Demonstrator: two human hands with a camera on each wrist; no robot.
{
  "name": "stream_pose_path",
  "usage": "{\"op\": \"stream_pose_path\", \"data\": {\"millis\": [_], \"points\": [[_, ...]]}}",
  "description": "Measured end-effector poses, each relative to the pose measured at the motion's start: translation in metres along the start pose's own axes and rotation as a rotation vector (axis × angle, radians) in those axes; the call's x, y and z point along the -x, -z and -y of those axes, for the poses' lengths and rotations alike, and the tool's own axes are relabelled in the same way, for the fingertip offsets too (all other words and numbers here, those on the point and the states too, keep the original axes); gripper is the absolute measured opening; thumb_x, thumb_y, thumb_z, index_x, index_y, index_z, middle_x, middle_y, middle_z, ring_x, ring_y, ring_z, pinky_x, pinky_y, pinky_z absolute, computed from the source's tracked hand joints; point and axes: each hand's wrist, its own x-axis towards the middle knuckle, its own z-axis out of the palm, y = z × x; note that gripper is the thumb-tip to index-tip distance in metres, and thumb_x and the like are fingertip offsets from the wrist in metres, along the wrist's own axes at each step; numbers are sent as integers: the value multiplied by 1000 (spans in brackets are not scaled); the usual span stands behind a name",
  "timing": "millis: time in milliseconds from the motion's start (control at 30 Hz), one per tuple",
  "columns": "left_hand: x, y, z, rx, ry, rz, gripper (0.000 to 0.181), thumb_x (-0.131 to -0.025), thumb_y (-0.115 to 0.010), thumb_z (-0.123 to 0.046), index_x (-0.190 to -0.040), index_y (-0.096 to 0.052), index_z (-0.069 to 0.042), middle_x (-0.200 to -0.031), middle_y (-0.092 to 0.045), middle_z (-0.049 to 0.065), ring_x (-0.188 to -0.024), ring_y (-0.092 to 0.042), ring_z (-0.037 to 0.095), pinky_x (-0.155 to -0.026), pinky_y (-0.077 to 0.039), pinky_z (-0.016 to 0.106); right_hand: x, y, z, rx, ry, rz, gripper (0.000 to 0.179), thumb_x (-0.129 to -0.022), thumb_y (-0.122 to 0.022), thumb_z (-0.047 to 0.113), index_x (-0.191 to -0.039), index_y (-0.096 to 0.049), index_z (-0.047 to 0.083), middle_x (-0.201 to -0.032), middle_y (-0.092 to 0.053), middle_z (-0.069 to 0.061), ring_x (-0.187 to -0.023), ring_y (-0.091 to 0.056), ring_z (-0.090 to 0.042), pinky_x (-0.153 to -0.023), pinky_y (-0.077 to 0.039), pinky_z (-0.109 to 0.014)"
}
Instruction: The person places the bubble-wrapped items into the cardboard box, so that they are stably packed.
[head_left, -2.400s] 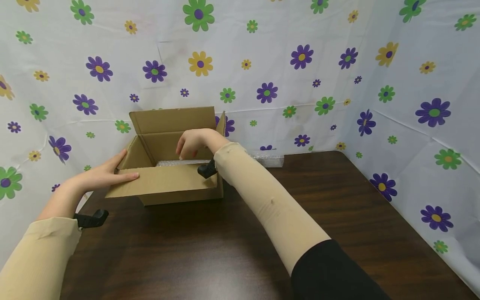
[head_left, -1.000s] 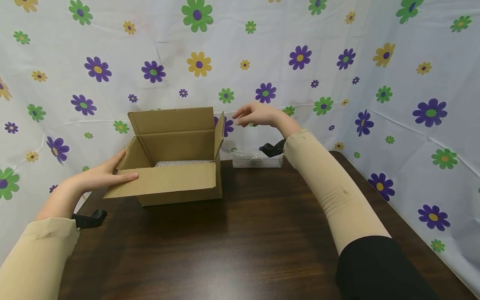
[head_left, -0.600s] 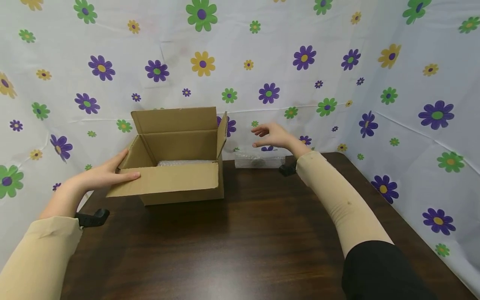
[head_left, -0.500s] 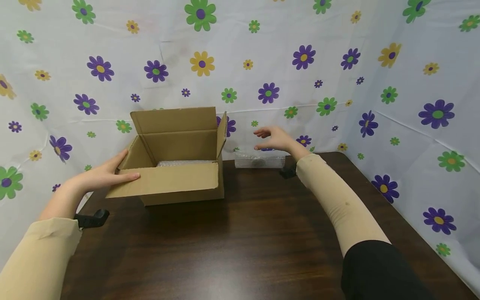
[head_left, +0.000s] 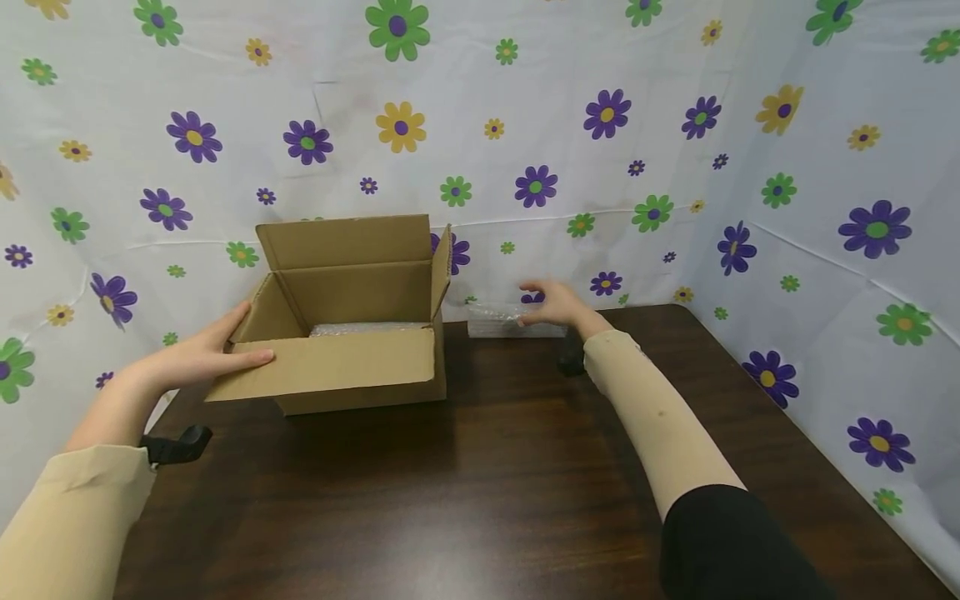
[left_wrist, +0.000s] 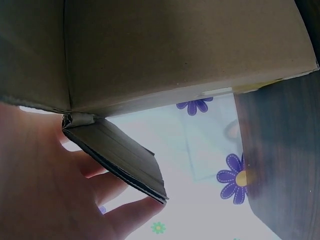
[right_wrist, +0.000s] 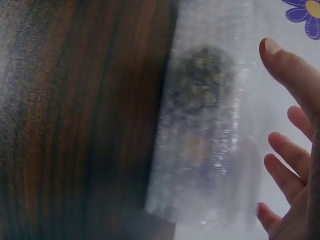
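An open cardboard box (head_left: 322, 400) stands at the back left of the dark table. My left hand (head_left: 197, 358) grips its left front corner, the thumb lying on the front flap (head_left: 360, 358). In the left wrist view, fingers (left_wrist: 132, 212) wrap behind a side flap (left_wrist: 117, 150). Clear bubble wrap (head_left: 367, 328) shows inside the box. My right hand (head_left: 558, 304) hovers at a bubble-wrapped package (head_left: 487, 327) near the back edge, fingers spread and holding nothing. Through the wrap of that package (right_wrist: 195, 165), the right wrist view shows a dark, round, mottled patch.
A white cloth (head_left: 465, 100) with printed flowers hangs behind the table (head_left: 450, 500) and along its right side. The box's back flap (head_left: 345, 242) stands up, and its right flap (head_left: 441, 267) leans outward. A black wrist mount (head_left: 178, 446) sits below the left hand.
My right hand has moved from above the box's opening to the right, then down to the bubble-wrapped package. My left hand keeps its grip on the box, which stays in place.
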Motion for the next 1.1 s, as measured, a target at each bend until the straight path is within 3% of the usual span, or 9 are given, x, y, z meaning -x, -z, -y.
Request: {"op": "stream_pose_path", "data": {"millis": [167, 400, 767, 1100], "points": [[1, 0, 0, -1, -6, -5, 102, -94, -61, -39, -152, 17, -4, -156, 12, 30, -140, 6, 53, -102, -8, 74, -3, -11, -4, 50, -21, -14, 79, -76, -83, 31, -142, -47, 6, -142, -50, -15, -131, -42, -36, -108, -34, -49], [1, -2, 1, -8, -7, -10, 101, -95, -60, -37, -152, 16, -3, -156, 12, 31, -140, 6, 53, -102, -9, 74, -8, -19, -6, 209, 6, 3, 80, -72, -85, 37, -139, -52, 6, -137, -55, -14, -127, -49, -34, -106, -35, -49], [-2, -3, 4, -11, -2, -15, 100, -95, -59, -36, -152, 16, -2, -155, 12, 31, -139, 6, 54, -102, -9, 75, -9, -26, -11, 219, -51, 7, 78, -75, -83, 40, -140, -52, 11, -141, -51, -14, -130, -44, -36, -106, -28, -60], [-1, -3, 5, 3, -4, -17, 100, -95, -60, -35, -152, 16, -3, -156, 12, 30, -139, 6, 54, -100, -10, 76, -14, -33, -13, 222, -76, -10, 73, -77, -82, 35, -140, -53, 14, -139, -54, -12, -127, -47, -36, -103, -28, -60]]}}
